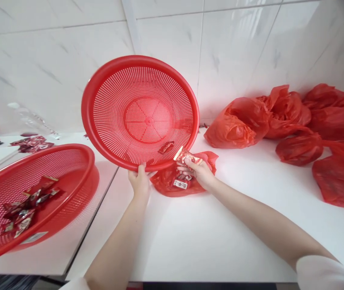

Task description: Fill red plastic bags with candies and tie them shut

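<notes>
1. Left hand [140, 181]: grasps the lower rim of the red mesh basket [149, 120], which is tilted steeply, its mouth facing the person. A firm pinch should keep it from slipping; tipping it further could spill the loose packet [166, 147] near its lower rim.
2. Right hand [200, 171]: pinches a gold-edged snack packet [186, 155] above the red plastic bag [161, 183], just beside the basket's rim. A light grip on the wrapper would avoid crushing it.
3. The bag lies spread on the white surface [220, 241] with packets [180, 184] in it. Its limp edge could fold over and snag fingers.
4. To the left, a second basket [85, 157] holds more packets [32, 201].
5. Filled red bags [235, 123] crowd the right side; the basket's rim stands closest in the way.
</notes>
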`<state>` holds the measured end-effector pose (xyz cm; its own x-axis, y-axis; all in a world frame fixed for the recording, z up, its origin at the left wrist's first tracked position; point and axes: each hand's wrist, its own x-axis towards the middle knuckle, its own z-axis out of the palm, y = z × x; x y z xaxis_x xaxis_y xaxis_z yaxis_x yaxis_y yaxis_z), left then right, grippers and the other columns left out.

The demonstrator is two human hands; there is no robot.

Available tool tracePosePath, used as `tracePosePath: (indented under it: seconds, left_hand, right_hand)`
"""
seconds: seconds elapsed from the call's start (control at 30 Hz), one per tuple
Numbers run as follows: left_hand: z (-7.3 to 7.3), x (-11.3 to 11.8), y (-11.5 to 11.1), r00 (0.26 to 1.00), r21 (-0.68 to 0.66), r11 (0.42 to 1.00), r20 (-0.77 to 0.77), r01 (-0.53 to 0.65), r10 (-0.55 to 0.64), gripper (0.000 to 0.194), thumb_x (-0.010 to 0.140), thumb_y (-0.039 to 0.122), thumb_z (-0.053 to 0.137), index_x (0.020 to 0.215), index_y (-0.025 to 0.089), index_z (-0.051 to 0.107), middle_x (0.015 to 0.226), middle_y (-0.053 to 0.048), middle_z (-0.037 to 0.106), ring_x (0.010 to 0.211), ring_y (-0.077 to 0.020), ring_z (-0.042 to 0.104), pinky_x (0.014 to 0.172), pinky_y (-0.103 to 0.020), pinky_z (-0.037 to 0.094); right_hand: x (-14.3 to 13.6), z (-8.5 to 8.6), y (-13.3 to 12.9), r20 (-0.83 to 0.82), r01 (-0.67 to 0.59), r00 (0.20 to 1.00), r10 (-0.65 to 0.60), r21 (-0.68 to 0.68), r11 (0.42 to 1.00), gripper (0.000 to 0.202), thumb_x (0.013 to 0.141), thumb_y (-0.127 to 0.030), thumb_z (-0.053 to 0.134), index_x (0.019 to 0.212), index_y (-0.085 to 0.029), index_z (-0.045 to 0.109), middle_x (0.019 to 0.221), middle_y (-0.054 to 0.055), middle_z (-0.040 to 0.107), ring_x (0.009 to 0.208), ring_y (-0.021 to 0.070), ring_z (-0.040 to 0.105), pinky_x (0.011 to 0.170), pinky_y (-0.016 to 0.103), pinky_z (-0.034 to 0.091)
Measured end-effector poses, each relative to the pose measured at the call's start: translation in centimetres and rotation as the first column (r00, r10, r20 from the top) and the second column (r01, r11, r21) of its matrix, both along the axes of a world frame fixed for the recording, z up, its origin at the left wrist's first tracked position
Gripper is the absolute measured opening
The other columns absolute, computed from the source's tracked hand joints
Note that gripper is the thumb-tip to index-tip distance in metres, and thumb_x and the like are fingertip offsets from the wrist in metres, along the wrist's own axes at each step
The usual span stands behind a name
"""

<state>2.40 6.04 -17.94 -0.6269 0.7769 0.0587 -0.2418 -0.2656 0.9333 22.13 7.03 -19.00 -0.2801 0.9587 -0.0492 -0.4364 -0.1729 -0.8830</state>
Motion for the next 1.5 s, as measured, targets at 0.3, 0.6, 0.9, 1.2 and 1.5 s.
tracePosePath:
  seconds: [0.3,0.6,0.9,1.2,1.5]
  left_hand:
    - [0.1,0.2,-0.2,1.000,-0.003,1.000,0.012,0.005,-0.005,0.028,0.071,0.020,0.062,0.097,0.023,0.052,0.095,-0.001,0.063,0.074,-0.0156,0.069,0.065,-0.035,0.060]
    - [1.0,-0.3,-0.3,0.997,0.054,0.996,-0.012,-0.078,0.078,0.031,0.068,0.018,0.061,0.097,0.023,0.052,0.098,-0.003,0.064,0.077,-0.0152,0.067,0.067,-0.034,0.060]
    - [0.4,1.7,-1.3,0.996,0.020,1.000,-0.086,-0.009,0.011,0.031,0.073,0.025,0.065,0.103,0.020,0.056,0.102,-0.006,0.068,0.083,-0.0194,0.070,0.067,-0.034,0.061]
    - [-1.2,4.1,-2.9,0.950,-0.071,0.969,-0.188,0.238,-0.248,0.035,0.074,0.035,0.070,0.102,0.015,0.061,0.099,-0.011,0.070,0.085,-0.0255,0.071,0.066,-0.035,0.061]
    - [-1.2,2.2,-1.0,0.997,-0.113,0.991,-0.032,0.071,-0.076,0.028,0.073,0.025,0.064,0.099,0.018,0.056,0.088,-0.004,0.068,0.073,-0.0195,0.070,0.065,-0.037,0.062]
  right_hand:
    - [0.2,0.2,0.3,0.002,0.003,1.000,-0.003,0.036,0.999,0.039,0.074,-0.051,0.073,0.093,-0.017,0.069,0.088,0.007,0.075,0.072,0.0209,0.073,0.056,0.028,0.060]
    - [1.0,0.2,0.6,0.497,-0.054,0.855,-0.146,0.367,0.929,0.039,0.078,-0.056,0.065,0.079,-0.016,0.068,0.072,0.004,0.070,0.065,0.0195,0.065,0.065,0.034,0.054]
    - [1.6,1.2,-0.6,0.447,-0.158,0.444,-0.776,0.892,0.423,0.027,0.094,-0.033,0.047,0.116,-0.022,0.059,0.131,0.012,0.057,0.127,0.0262,0.048,0.108,0.049,0.035]
    - [0.9,0.8,-0.9,0.743,-0.404,0.193,-0.641,0.655,0.638,0.062,0.092,-0.058,0.042,0.137,-0.017,0.049,0.144,0.018,0.045,0.134,0.0380,0.037,0.104,0.058,0.036]
    - [1.8,1.5,0.2,0.671,-0.489,0.639,-0.375,0.732,0.475,0.031,0.095,-0.030,0.049,0.123,-0.027,0.062,0.118,0.006,0.068,0.111,0.0196,0.061,0.098,0.039,0.049]
